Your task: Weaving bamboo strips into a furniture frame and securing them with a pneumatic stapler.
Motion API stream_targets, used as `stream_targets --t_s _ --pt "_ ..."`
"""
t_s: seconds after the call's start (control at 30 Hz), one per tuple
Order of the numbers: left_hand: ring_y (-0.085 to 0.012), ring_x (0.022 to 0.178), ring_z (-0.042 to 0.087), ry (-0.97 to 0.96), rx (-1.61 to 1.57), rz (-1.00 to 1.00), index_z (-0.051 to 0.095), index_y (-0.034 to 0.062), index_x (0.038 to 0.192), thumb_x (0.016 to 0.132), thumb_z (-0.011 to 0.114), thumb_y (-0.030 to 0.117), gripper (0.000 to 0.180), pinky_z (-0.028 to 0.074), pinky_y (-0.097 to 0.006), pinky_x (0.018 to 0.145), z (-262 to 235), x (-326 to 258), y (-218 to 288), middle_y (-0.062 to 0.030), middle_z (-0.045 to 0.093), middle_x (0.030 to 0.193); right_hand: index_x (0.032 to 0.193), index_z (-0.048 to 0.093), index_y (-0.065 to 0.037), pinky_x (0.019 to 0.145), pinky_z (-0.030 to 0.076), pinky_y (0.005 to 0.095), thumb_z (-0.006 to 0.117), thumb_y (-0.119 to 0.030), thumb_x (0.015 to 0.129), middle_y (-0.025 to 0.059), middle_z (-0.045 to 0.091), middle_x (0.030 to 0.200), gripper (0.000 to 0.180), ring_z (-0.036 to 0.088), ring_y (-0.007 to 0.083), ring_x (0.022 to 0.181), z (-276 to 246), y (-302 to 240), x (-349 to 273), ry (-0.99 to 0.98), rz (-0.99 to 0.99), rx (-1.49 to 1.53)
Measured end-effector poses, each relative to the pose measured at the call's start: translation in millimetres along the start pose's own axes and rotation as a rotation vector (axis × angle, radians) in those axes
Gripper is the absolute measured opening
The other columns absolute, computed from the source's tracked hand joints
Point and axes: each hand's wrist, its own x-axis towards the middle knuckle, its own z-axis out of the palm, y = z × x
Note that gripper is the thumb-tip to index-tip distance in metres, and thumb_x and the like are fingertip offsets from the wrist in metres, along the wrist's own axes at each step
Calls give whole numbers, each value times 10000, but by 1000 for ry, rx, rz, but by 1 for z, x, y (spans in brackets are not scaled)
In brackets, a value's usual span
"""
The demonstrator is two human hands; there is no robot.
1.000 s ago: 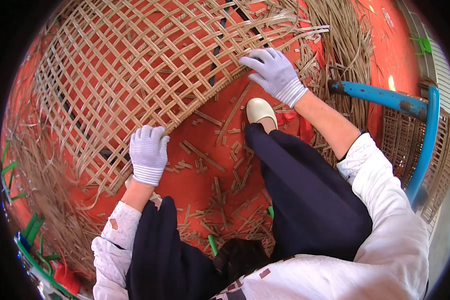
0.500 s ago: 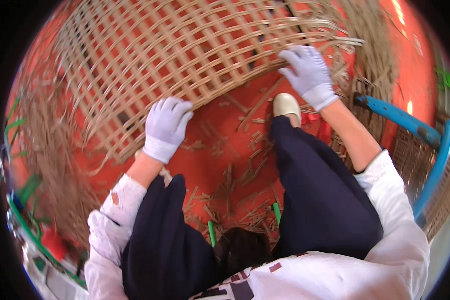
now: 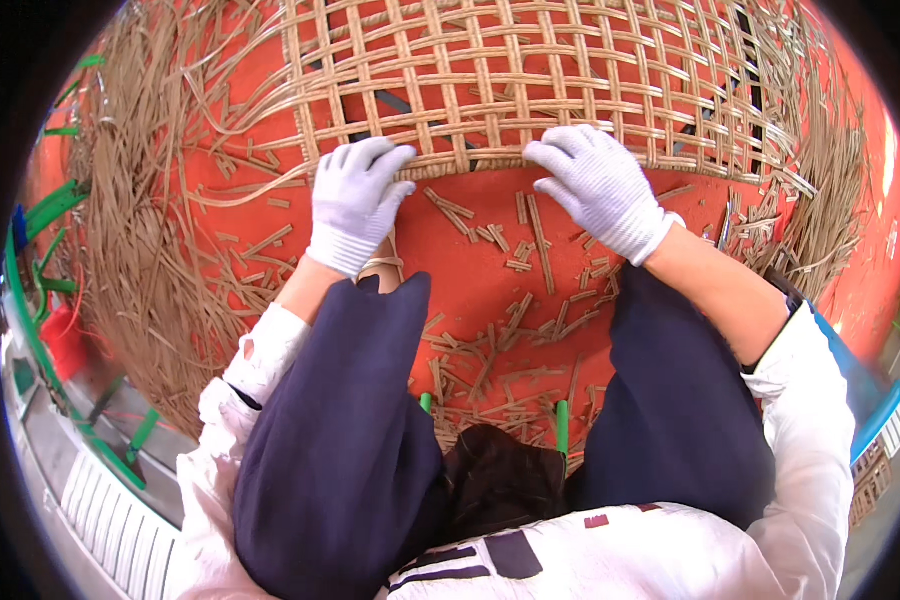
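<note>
Along woven panel (image 3: 520,106): left hand (image 3: 356,200), right hand (image 3: 607,190) palm-down, fingers bent, grip unclear.

Woven panel (image 3: 515,78) ahead, strip piles (image 3: 145,230) L & R, scraps (image 3: 495,345) btwn legs (image 3: 335,410)

Pale ribbed gloves (image 3: 605,195), white dark-patterned top (image 3: 630,560), wide navy trousers (image 3: 330,400)

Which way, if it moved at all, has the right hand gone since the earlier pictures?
Yes, the right hand moved left, away from the strip bundle at right.
</note>
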Motion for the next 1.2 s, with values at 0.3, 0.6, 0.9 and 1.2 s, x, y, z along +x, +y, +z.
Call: stream_targets --t_s 0.3,0.6,0.9,1.2 --pt "-279 888 591 48 -110 117 673 108 999 717 754 159 297 476 -398 814 7 8 -3 -62 642 936 1014 600 -85 810 483 398 717 -206 783 88 568 949 286 567 280 908 29 -11 35 -8 -71 -77" --pt "-277 913 598 129 -145 136 674 131 1025 755 734 162 278 471 -401 839 4 -12 -26 -60 639 979 972 617 -75 791 500 412 717 -164 812 109 608 928 209 600 311 901 16 -23 45 -117 44 75" --pt "-278 1059 610 246 -276 -406 634 107 1165 661 842 121 546 499 -374 919 -1 -78 -65 -99 646 1115 1149 594 -97 845 493 394 725 -210 809 96 594 1056 381 584 293 988 60 -93 102 -24 -94 48" --pt "-226 1017 636 72 -447 -443 647 123 1138 671 845 98 508 511 -364 906 -11 -66 -90 -65 683 1092 1095 621 -89 847 484 410 731 -202 789 91 600 999 344 569 287 952 95 -137 137 -1 1 -12"
